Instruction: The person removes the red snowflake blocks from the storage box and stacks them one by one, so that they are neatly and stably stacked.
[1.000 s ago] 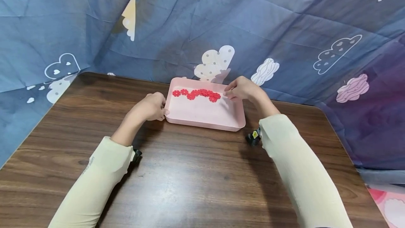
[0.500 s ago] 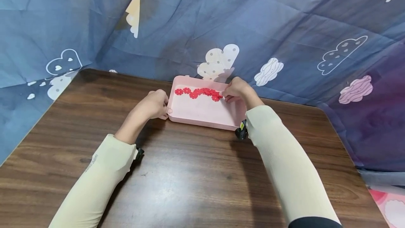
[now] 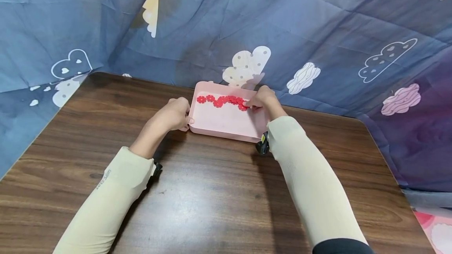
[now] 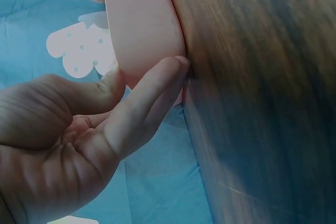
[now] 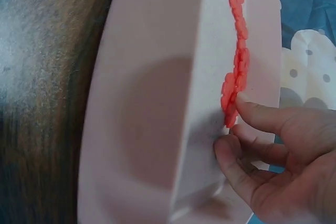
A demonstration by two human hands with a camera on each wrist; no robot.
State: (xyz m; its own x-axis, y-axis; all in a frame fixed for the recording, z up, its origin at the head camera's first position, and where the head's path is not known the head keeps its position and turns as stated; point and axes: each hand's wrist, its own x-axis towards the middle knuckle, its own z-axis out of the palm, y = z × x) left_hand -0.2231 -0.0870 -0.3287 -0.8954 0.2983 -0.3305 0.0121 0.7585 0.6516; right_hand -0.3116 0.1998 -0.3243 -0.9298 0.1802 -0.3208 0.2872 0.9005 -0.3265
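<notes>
A shallow pink tray [image 3: 222, 133] stands at the back of the table. Inside it, along its far side, lie several red flower-shaped plastic pieces [image 3: 218, 102] in an uneven row, bunched and overlapping at the right end. My left hand [image 3: 174, 113] holds the tray's left side; in the left wrist view the thumb is at the rim of the tray wall [image 4: 142, 24] and the fingers lie along its outside. Reaching in over the right side, my right hand [image 3: 263, 99] pinches a red flower-shaped piece [image 5: 229, 95] at the row's right end between thumb and fingers.
The brown wooden table [image 3: 197, 191] extends around the tray. Close behind it hangs a blue cloth [image 3: 169, 30] printed with clouds, near the tray's far side.
My right hand has moved left and down, from above the tray's right part onto the end of the red row. My left hand stays at the tray's left side.
</notes>
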